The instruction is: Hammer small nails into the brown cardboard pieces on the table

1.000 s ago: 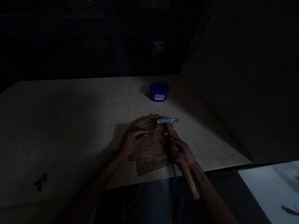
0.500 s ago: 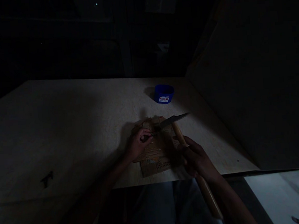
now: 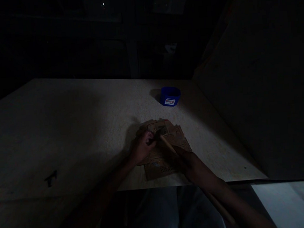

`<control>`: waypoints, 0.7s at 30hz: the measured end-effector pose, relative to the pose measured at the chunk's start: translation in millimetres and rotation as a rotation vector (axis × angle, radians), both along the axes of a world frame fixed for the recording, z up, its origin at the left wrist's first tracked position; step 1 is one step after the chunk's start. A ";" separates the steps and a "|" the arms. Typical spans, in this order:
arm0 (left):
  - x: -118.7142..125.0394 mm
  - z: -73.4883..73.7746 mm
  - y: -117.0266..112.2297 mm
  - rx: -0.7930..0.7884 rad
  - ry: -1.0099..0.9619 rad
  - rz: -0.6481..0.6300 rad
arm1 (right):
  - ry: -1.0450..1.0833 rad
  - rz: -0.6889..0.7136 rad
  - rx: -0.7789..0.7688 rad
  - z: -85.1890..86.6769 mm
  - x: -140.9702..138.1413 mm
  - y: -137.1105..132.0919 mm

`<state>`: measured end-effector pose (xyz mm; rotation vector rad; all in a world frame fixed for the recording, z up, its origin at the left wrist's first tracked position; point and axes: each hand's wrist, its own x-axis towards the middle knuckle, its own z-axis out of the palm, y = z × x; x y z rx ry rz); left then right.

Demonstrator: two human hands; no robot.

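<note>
My right hand (image 3: 190,163) is closed around the wooden handle of a hammer (image 3: 168,144). The hammer's dark head is down over the cardboard, right beside the fingertips of my left hand (image 3: 142,146). That hand is closed in a pinch at the left part of the cardboard; whatever small thing it holds is too dark to make out. Worn, layered pieces of cardboard (image 3: 159,171) lie flat beneath both hands near the table's front edge.
A blue plastic tub (image 3: 169,98) with a white label stands behind the cardboard. On the left of the pale table (image 3: 89,126) lies a small dark T-shaped object (image 3: 51,178). A tall dark panel (image 3: 260,84) rises along the right side. The room is dim.
My right hand has swung the hammer down and left, from raised above the cardboard to beside my left fingertips. My left hand keeps its pinch in about the same place.
</note>
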<state>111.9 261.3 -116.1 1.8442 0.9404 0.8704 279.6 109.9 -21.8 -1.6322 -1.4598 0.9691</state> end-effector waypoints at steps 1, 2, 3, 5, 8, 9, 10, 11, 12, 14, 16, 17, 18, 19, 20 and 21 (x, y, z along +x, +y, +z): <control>0.4 1.1 -0.4 0.004 -0.004 0.004 | 0.014 0.001 -0.008 -2.8 0.7 1.1; 0.8 2.3 -0.8 0.003 -0.008 0.005 | 0.031 0.003 -0.010 -4.0 1.3 1.4; 1.2 3.4 -1.2 -0.001 -0.013 0.008 | 0.050 0.005 -0.007 -4.2 1.8 1.3; 1.7 5.3 -1.7 -0.017 -0.017 0.005 | 0.073 -0.004 0.008 -3.1 2.3 0.6; 1.9 7.1 -1.9 -0.044 -0.023 0.001 | 0.050 -0.030 0.002 -4.0 2.7 2.3; 1.8 7.6 -1.9 -0.054 -0.025 0.003 | 0.039 -0.026 -0.012 -5.0 2.9 3.5; 1.8 8.1 -1.9 -0.063 -0.027 0.005 | 0.034 -0.015 -0.027 -5.8 3.1 4.5; 1.8 8.6 -1.8 -0.072 -0.029 0.008 | 0.037 0.000 -0.038 -6.3 3.4 5.1; 1.9 9.2 -1.7 -0.079 -0.033 0.012 | 0.050 0.015 -0.039 -6.4 3.6 5.3; 2.1 10.4 -1.6 -0.088 -0.042 0.010 | 0.086 0.016 -0.005 -5.8 3.6 4.3; 2.3 11.2 -1.4 -0.089 -0.044 -0.003 | 0.099 -0.010 0.031 -5.6 3.0 3.5; 2.3 11.4 -1.3 -0.087 -0.037 -0.006 | 0.092 -0.018 0.032 -5.9 2.5 3.8; 2.4 11.4 -1.2 -0.082 -0.027 -0.003 | 0.077 -0.019 0.021 -6.3 2.1 4.6; 2.4 11.2 -1.1 -0.077 -0.015 0.005 | 0.061 -0.014 -0.001 -6.6 1.7 5.9; 2.4 10.9 -0.9 -0.074 -0.006 0.014 | 0.047 -0.005 -0.027 -6.5 1.4 7.2; 2.5 10.7 -0.8 -0.072 -0.002 0.023 | 0.039 0.001 -0.043 -5.9 1.2 8.2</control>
